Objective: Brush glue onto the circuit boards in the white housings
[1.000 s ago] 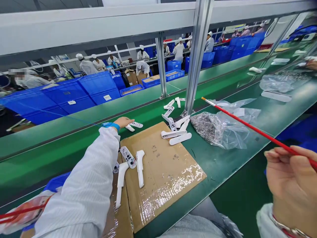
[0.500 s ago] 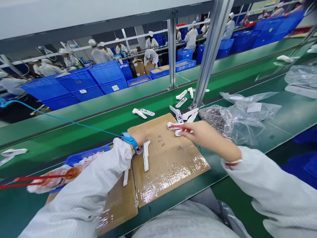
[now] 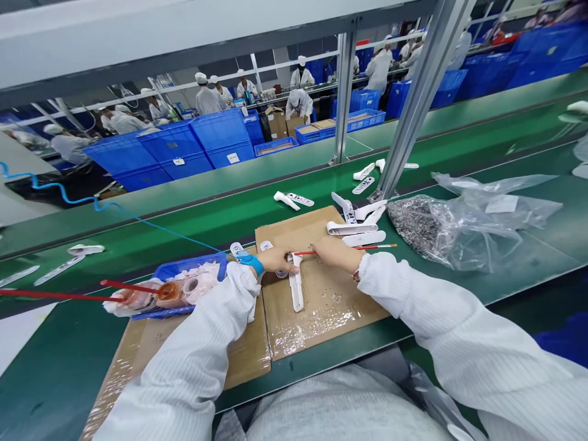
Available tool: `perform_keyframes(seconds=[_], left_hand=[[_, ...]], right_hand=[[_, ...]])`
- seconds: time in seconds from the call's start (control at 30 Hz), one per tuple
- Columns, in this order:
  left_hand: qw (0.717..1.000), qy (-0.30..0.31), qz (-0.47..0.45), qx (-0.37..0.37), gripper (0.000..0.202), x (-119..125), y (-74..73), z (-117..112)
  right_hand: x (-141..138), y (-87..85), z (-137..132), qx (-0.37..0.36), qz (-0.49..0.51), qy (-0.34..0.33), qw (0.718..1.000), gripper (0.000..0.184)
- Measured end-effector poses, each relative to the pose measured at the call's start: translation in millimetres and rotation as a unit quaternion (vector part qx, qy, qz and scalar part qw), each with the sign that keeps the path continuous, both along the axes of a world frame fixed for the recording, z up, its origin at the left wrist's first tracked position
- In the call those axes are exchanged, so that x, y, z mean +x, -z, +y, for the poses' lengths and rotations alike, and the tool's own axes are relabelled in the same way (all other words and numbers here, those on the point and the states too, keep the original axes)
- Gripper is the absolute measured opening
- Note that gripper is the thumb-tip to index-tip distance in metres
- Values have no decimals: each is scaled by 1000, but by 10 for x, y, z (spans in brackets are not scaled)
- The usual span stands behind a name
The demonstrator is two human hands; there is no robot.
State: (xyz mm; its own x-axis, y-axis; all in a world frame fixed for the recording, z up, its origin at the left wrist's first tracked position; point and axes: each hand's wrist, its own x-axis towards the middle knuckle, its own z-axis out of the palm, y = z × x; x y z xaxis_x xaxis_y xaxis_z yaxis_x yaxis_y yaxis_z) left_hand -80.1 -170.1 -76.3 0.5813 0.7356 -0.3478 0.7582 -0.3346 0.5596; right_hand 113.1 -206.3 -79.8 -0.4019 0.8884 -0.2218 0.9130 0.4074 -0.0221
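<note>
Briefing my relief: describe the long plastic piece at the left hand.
On the green workbench, find brown cardboard. Just right of its seam lies the long white plastic piece. Unlike white pieces beyond, its far end is at the left hand.

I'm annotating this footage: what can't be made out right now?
In the head view:
Red brush: middle hidden by the right hand's grip.
White handle: mostly hidden by the left sleeve.
Bits in the clear bag: too small to tell apart.
Bag label: any writing too small to read.
White piece, far right: cut off by the edge.
</note>
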Motion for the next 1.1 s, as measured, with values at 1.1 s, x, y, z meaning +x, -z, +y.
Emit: perform_keyframes(seconds=[1.1], left_hand=[[826,-176,-465,-264,35,272,-863,-703]], right_hand=[[619,-957,-1478,341,218,-238,883,28]])
